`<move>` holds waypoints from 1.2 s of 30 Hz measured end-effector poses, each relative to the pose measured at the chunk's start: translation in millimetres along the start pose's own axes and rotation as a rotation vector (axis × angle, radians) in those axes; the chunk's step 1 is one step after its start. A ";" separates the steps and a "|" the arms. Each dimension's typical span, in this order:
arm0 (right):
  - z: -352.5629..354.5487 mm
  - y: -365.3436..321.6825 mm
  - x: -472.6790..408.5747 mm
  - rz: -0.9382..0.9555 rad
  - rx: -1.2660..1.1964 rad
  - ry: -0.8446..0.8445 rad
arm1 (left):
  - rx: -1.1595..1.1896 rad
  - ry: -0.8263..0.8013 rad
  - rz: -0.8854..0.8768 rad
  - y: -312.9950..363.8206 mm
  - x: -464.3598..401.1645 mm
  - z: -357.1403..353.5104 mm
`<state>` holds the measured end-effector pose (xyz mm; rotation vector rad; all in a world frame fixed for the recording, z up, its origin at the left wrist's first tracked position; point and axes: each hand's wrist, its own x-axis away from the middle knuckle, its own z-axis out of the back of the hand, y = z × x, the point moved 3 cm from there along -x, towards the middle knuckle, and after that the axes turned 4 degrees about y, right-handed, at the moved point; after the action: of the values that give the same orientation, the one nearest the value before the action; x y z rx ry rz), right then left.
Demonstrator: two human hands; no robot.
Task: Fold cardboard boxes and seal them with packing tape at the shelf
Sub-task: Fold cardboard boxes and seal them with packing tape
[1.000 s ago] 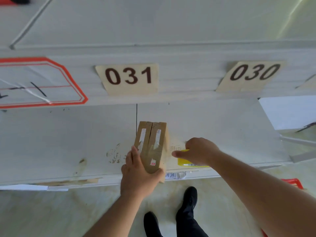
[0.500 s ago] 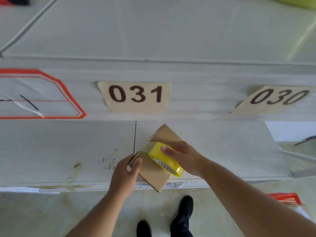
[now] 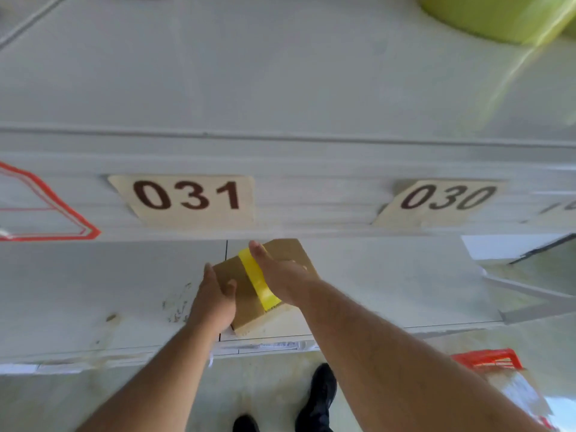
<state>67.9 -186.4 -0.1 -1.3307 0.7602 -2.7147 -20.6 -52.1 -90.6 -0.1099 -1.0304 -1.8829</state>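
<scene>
Box [image 3: 246, 294] half-covered by hands, tape roll [image 3: 258, 283] edge-on, blurred

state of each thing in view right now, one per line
cardboard box: closed, lying on the shelf
yellow tape dispenser: on top of the box, under the right hand
left hand: steadying the box's left side
right hand: gripping the dispenser
</scene>
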 end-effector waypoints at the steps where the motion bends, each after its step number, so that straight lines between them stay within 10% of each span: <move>1: -1.4 0.7 0.7 -0.006 -0.019 0.043 | -0.024 -0.019 -0.015 7.8 -4.9 7.1; 5: -6.7 11.4 5.5 -0.020 -0.043 0.229 | 0.221 0.324 -0.077 48.5 15.1 24.8; 9: -10.6 16.1 9.8 0.052 -0.055 0.180 | 0.584 -0.039 0.202 73.6 46.1 5.1; 13: 14.8 71.5 0.2 0.209 -0.396 0.250 | 0.568 -0.033 0.227 76.4 41.5 5.2; 16: 46.1 157.3 -34.2 0.069 0.034 0.519 | 0.587 -0.061 0.241 75.8 42.4 4.8; 22: 39.8 207.6 -77.2 0.061 0.529 0.380 | 0.587 -0.047 0.235 76.9 43.8 5.9; 28: 44.2 201.5 -91.8 -0.039 0.434 0.299 | 0.512 -0.021 0.178 78.7 43.8 12.1; 33: 46.7 162.5 -78.0 -0.035 -0.411 0.373 | 0.364 -0.050 0.100 80.4 48.8 15.3; 36: 32.4 129.0 -69.1 0.036 -0.367 0.236 | 0.290 -0.083 0.074 84.4 54.5 14.4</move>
<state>112.0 -297.6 -90.4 -1.0352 1.3426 -2.8311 10.2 -96.2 -4.5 -0.0558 -1.3270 -1.6556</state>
